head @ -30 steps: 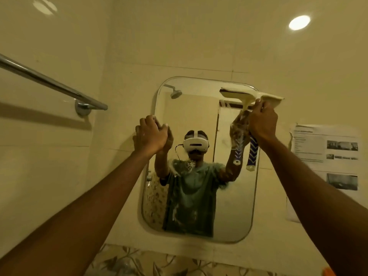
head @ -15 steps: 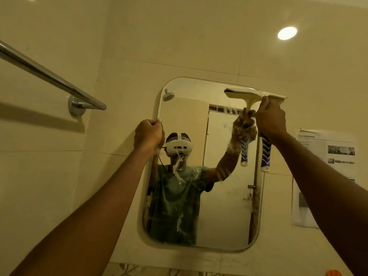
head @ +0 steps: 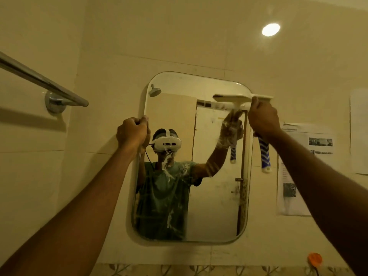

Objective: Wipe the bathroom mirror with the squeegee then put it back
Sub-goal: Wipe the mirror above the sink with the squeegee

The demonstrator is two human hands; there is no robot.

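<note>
Squeegee (head: 244, 100) blade horizontal at mirror (head: 199, 226) top-right corner, right hand (head: 262, 118) clamped on handle; left hand (head: 132, 132) clasps left edge.

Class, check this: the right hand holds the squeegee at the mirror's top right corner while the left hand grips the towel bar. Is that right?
Not quite. In the head view the left hand grips the mirror's left edge, not the towel bar. The right hand does hold the squeegee at the top right corner.
</note>
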